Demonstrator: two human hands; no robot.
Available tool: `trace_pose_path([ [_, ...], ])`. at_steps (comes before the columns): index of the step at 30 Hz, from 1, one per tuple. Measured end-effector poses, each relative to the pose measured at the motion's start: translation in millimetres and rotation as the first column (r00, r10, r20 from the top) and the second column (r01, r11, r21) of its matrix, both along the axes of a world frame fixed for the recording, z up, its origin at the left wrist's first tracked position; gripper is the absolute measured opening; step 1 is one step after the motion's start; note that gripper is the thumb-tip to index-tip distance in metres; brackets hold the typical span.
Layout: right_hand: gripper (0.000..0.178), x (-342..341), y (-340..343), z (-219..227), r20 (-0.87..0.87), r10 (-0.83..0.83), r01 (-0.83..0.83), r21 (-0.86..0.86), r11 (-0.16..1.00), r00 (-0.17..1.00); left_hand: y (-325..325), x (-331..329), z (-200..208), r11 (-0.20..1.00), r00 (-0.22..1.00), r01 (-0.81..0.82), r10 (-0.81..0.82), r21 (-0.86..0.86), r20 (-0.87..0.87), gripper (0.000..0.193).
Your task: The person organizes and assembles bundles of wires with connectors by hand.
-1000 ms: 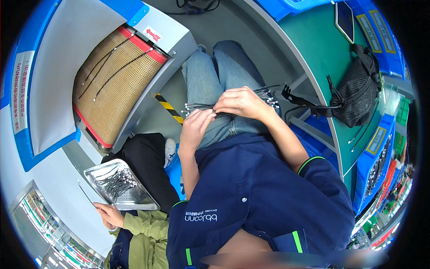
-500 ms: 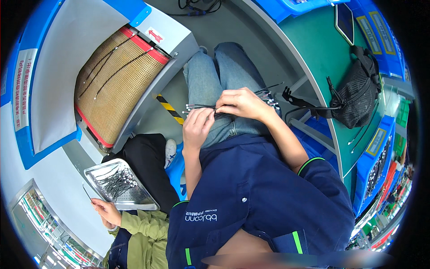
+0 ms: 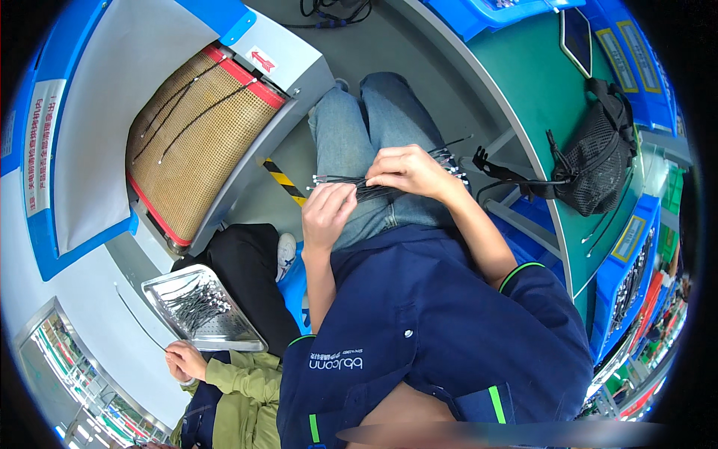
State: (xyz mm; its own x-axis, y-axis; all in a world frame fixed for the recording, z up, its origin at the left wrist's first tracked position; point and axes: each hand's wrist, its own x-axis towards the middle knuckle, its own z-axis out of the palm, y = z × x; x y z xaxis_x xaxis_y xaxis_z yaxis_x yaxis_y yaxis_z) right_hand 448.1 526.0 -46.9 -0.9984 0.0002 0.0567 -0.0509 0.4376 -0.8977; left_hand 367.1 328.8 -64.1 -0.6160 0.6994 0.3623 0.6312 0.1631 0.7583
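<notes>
Pinching one black cable bundle (image 3: pixel 378 192): one left hand (image 3: pixel 326 212), one right hand (image 3: pixel 407 172).

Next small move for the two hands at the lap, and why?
Probably even up the bundle of black cables: the left hand and right hand are both at it, and one strand juts out past the others at right.

Black cables (image 3: pixel 376 193) lie across the denim-clad lap (image 3: pixel 344 150).

A black mesh bag (image 3: pixel 596 166) sits on the green tabletop (image 3: pixel 527 86).
</notes>
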Motion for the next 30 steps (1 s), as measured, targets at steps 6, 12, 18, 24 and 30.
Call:
trace_pose_path([
  [6,0.015,-2.5,0.5,8.9,-0.013,0.001,-0.001,0.023,1.000,1.000,2.9,-2.9,11.3,1.000,1.000,-0.023,0.023,-0.019,0.009,0.019],
  [12,0.013,2.4,32.4,24.3,0.077,-0.069,0.061,0.108,0.992,0.995,-16.5,-14.5,22.1,0.978,0.986,-0.156,0.163,-0.136,0.040,0.015],
  [18,0.012,6.1,67.3,46.4,0.144,-0.158,0.117,0.259,0.959,0.977,-48.2,-30.8,30.4,0.922,0.945,-0.288,0.317,-0.258,0.078,0.012],
  [24,0.012,-1.0,54.0,44.8,0.026,-0.039,0.031,0.261,0.965,0.999,-39.8,-29.2,36.4,0.947,0.963,-0.240,0.260,-0.214,0.072,0.011],
  [30,0.012,-2.3,59.1,49.0,-0.001,-0.021,0.020,0.298,0.954,1.000,-40.5,-29.9,36.2,0.940,0.964,-0.235,0.257,-0.246,0.063,0.014],
])
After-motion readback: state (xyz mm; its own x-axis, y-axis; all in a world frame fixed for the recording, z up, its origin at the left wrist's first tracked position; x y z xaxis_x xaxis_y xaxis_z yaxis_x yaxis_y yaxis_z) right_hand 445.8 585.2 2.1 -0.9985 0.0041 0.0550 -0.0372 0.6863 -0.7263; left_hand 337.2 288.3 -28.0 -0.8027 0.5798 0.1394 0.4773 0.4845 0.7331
